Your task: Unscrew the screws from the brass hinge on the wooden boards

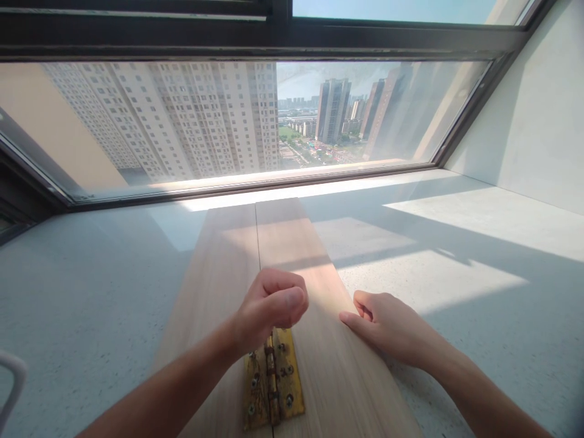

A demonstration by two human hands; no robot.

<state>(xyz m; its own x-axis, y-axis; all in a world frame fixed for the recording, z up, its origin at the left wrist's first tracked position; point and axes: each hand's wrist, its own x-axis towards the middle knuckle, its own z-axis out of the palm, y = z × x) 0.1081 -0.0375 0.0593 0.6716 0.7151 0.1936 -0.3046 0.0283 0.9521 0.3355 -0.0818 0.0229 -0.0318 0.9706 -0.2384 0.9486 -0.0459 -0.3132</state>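
My left hand (278, 301) is closed in a fist above the upper end of a worn, brass-coloured hinge (274, 383). Whatever it may hold is hidden by the curled fingers. The hinge lies opened flat across the seam of two pale wooden boards, with several cross-head screws in its leaves. Beside the right board (314, 292), my right hand (383, 322) has its fingers curled in, and its thumb rests at the board's edge. Nothing shows inside that hand. The left board (205, 292) lies alongside, partly behind my left forearm.
Both boards lie on a pale speckled windowsill (91, 292) and reach toward a dark-framed window (246, 188). Part of a white curved object (16, 371) shows at the left edge. A pale wall (547, 121) rises on the right. Sunlight and shadow cross the sill.
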